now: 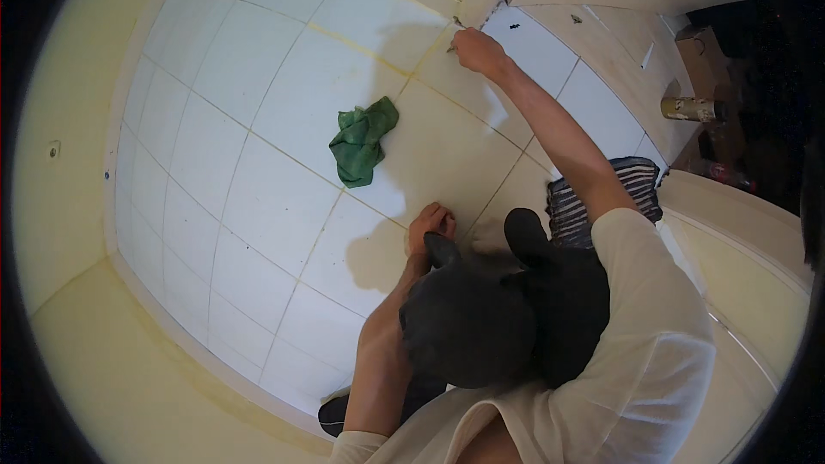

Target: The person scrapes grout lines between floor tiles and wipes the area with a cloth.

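Observation:
My right hand [479, 51] reaches far out over the tiled floor, close to the foot of the door frame. Its fingers are pinched together, and a thin dark bit shows at their tips, too small to name. My left hand [431, 222] is low over the floor, just ahead of my dark-clothed knee, with fingers curled in and nothing visible in them. A crumpled green cloth [363, 142] lies on the white tiles to the left, between the two hands but touching neither.
A striped mat [606, 198] lies under my right forearm. Past the doorway are a cylindrical can [693, 109] and a cardboard box [703, 56]. Small dark bits [515, 27] dot the floor by the threshold. Pale yellow walls [77, 137] border the tiles on the left.

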Tool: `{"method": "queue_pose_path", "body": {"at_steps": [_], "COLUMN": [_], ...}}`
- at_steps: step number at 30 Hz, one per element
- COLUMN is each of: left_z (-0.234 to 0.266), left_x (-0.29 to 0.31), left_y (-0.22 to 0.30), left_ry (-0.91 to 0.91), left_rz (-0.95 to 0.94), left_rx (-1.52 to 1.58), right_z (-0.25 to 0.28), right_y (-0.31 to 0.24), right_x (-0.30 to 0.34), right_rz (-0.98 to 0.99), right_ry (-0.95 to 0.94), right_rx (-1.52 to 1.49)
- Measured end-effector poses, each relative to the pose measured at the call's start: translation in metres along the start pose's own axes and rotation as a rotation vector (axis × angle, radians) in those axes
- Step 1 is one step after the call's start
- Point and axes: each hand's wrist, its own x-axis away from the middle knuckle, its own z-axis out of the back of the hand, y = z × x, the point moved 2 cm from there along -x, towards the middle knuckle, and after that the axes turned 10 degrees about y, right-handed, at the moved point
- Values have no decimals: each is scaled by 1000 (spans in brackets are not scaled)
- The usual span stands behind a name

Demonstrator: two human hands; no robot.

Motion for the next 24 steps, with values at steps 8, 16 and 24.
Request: {"method": "queue_pose_path", "body": {"at_steps": [8,16,24], "left_z": [1,-4,-2], "left_x": [1,-1,1], "left_y": [-3,6,-4], "left_ry": [-6,-4,3], "left_rz": [-13,-13,-19], "left_rx": [-30,2,12], "right_z": [3,-12,-5], "right_y": [-18,-6,-35], "right_x": [-2,15,22], "right_rz": [7,-27,-25], "right_ry": [-128,50,41], "right_rx": [117,-114,-65]}}
